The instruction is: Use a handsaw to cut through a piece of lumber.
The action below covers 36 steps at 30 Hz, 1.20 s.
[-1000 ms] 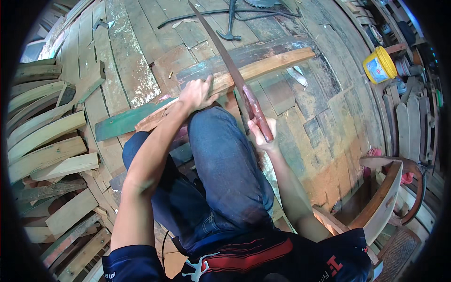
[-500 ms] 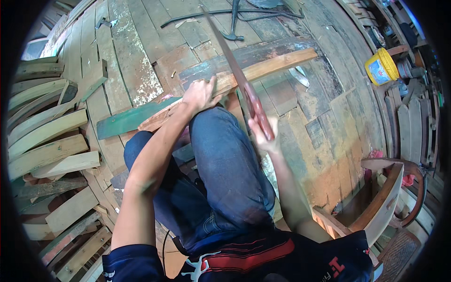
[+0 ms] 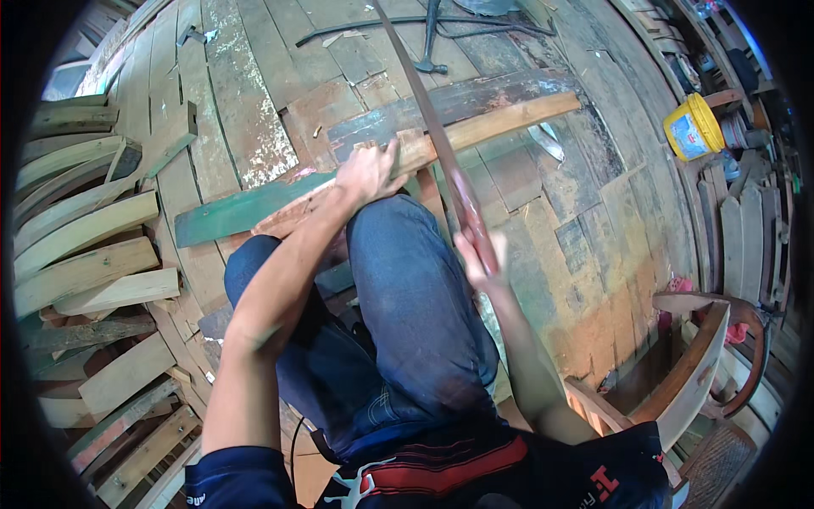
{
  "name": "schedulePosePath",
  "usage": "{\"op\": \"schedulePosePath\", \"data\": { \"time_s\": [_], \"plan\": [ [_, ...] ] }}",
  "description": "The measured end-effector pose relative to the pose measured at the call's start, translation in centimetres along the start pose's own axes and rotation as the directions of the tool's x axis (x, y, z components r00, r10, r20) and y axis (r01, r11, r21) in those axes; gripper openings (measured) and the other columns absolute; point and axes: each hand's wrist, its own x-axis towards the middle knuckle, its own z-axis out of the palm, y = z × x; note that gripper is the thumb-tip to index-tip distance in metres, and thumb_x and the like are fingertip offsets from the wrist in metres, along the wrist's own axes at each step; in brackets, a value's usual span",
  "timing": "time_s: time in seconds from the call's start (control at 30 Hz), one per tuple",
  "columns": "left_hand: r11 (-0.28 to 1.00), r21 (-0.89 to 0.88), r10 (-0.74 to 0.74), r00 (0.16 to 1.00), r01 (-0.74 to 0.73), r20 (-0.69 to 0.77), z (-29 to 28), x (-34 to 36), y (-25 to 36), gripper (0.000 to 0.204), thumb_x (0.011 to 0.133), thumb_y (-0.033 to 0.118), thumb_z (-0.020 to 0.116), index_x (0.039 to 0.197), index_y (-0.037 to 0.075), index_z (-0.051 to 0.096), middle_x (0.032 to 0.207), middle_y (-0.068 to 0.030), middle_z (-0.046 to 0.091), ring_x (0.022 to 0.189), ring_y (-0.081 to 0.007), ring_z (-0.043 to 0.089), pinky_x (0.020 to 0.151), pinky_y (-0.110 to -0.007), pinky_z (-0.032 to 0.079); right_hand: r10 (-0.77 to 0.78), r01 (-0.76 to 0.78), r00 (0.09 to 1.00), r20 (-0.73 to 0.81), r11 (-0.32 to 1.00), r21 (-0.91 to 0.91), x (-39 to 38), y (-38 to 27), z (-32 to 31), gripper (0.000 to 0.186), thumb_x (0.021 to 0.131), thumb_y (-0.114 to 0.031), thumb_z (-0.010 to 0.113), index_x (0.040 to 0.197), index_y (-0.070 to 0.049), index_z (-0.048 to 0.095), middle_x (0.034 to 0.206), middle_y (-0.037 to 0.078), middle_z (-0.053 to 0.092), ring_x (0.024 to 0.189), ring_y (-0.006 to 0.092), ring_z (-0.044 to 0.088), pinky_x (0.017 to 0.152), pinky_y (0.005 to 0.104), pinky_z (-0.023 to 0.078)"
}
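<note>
Head view, and here's the right hand (image 3: pixel 485 261), fingers wrapped around the reddish-brown handle of a saw (image 3: pixel 434 123), seen almost edge-on. The blade runs away from the person, slanting up and to the left, and it crosses a long brown wood piece (image 3: pixel 513 120); how deep it sits, if at all, can't be told from this angle. Just left of the blade, the left hand (image 3: pixel 369 174) clasps that same wood piece, fingers over the top, right in front of the knee in blue jeans (image 3: pixel 403 263). The wood piece lies at a slant, its right end out over the floor (image 3: pixel 543 246), its left end near a green board (image 3: pixel 229 212). Just beyond it, a dark plank (image 3: pixel 365 125) stretches along the planking. Further out, a claw hammer (image 3: pixel 431 42) rests near a thin dark bar (image 3: pixel 339 30). Over on the left, curved timbers (image 3: pixel 93 271) are heaped up; far right, there's a yellow bucket (image 3: pixel 705 119)!
</note>
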Motion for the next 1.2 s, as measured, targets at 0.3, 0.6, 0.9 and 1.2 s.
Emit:
{"op": "schedulePosePath", "data": {
  "time_s": [0.3, 0.6, 0.9, 1.2],
  "plan": [
    [1.0, 0.021, 0.003, 0.99, 0.0, -0.143, 0.9, -1.0, -1.6, 0.065, 0.081, 0.045, 0.064, 0.123, 0.0, 0.045, 0.1, -0.0309, 0.06, 0.088, -0.0471, 0.062, 0.078, -0.051, 0.051, 0.196, -0.18, 0.977, 0.088, 0.971, -0.156, -10.7, -5.2, -5.7, 0.02, 0.086, -0.015, 0.063, 0.072, -0.002, 0.058, 0.054, 0.008, 0.046, 0.048, 0.0145, 0.047, 0.046, 0.032, 0.037],
    [0.998, -0.01, 0.066, 0.993, -0.067, -0.095, 1.0, 1.2, 1.3, 0.063, 0.082, 0.046, 0.063, 0.121, -0.001, 0.047, 0.087, -0.0293, 0.063, 0.084, -0.0471, 0.063, 0.075, -0.051, 0.052, 0.159, -0.143, 0.986, -0.058, 0.966, 0.213, 0.1, 1.6, -1.9, 0.026, 0.088, -0.008, 0.062, 0.066, -0.002, 0.05, 0.053, 0.002, 0.043, 0.049, 0.0089, 0.042, 0.045, 0.0289, 0.033],
    [0.998, 0.058, 0.009, 0.995, -0.003, -0.094, 1.0, -0.2, -1.6, 0.062, 0.081, 0.045, 0.064, 0.119, -0.001, 0.046, 0.095, -0.0297, 0.062, 0.085, -0.0456, 0.063, 0.076, -0.05, 0.053, 0.158, -0.15, 0.985, 0.075, 0.984, -0.093, -12.0, -4.4, -6.7, 0.019, 0.084, -0.007, 0.063, 0.068, -0.002, 0.053, 0.053, 0.006, 0.042, 0.047, 0.0124, 0.043, 0.046, 0.0298, 0.033],
    [0.995, -0.09, -0.041, 0.999, 0.043, 0.023, -1.5, 0.9, 0.8, 0.065, 0.08, 0.046, 0.065, 0.119, -0.003, 0.047, 0.094, -0.0307, 0.062, 0.087, -0.0458, 0.063, 0.076, -0.049, 0.052, -0.161, 0.161, 0.987, -0.02, 0.987, 0.004, 4.0, -0.4, 0.0, 0.025, 0.087, -0.009, 0.061, 0.065, -0.001, 0.05, 0.05, 0.008, 0.04, 0.042, 0.0186, 0.041, 0.043, 0.0345, 0.032]
  ]
}}
